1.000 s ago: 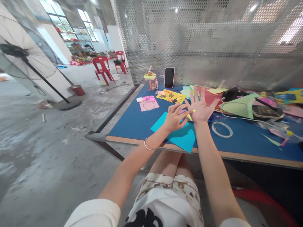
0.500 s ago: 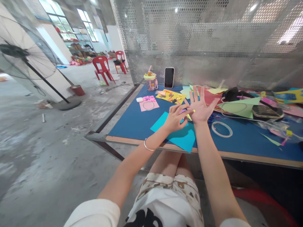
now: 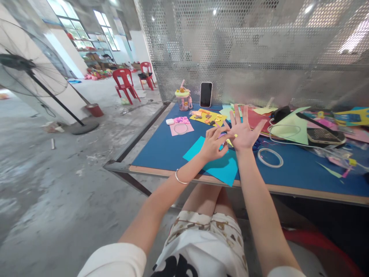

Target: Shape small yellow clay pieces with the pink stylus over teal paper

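Note:
My right hand (image 3: 243, 132) is raised palm up with its fingers spread. A small yellow lump (image 3: 235, 135) lies on its palm near the heel. My left hand (image 3: 213, 143) reaches across from the left, knuckles up and fingers loosely bent and apart. Its fingertips touch the right palm beside the yellow lump. Under both hands, a bright blue sheet (image 3: 220, 169) lies at an angle over the table edge. Something purple and yellow behind the left fingers is mostly hidden.
On the dark blue tabletop (image 3: 155, 148) are a pink sheet (image 3: 174, 130) with pink-purple bits, a yellow sheet (image 3: 196, 118) with small shapes, a lidded cup (image 3: 183, 102), a standing phone (image 3: 206, 94), and a clear ring (image 3: 270, 157). Papers and a cable crowd the right, before a perforated panel (image 3: 245, 50).
The pale green sheet on the right has lifted and curled upward. Both hands stay in nearly the same place, the left fingertips still at the right palm.

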`<state>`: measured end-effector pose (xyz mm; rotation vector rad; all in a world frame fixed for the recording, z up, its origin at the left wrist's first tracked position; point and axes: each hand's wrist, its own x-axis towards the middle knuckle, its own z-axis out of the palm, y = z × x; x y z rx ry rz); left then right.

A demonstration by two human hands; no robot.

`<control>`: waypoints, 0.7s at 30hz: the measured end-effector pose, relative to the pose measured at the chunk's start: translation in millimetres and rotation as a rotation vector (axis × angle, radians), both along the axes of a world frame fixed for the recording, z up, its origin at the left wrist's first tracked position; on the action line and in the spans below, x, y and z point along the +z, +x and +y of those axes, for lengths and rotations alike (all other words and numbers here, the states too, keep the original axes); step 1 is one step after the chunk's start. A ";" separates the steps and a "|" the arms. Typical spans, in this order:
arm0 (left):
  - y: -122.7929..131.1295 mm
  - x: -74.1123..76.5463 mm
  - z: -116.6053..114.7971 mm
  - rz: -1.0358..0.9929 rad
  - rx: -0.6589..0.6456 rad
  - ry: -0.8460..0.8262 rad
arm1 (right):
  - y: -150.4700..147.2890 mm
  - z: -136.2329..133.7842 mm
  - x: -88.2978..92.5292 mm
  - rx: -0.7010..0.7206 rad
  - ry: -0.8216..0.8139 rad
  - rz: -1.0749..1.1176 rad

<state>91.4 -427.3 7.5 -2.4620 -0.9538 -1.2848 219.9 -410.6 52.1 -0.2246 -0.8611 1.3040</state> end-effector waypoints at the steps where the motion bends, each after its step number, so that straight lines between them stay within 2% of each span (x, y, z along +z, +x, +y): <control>1: 0.0 0.4 -0.4 -0.004 -0.004 -0.007 | 0.5 0.2 -0.6 -0.017 0.017 -0.045; 7: 3.6 1.0 0.4 -0.115 0.011 -0.070 | 4.6 3.9 -6.4 -0.090 0.133 -0.291; 11: 8.2 1.1 4.0 -0.277 0.031 -0.100 | 0.8 2.7 -5.7 -0.109 0.132 -0.363; 15: 10.4 2.0 5.8 -0.333 0.006 -0.111 | -5.0 -1.9 -2.8 -0.218 0.108 -0.509; 21: 10.4 2.4 7.1 -0.371 -0.021 -0.075 | -9.0 0.9 -5.9 -0.207 0.169 -0.483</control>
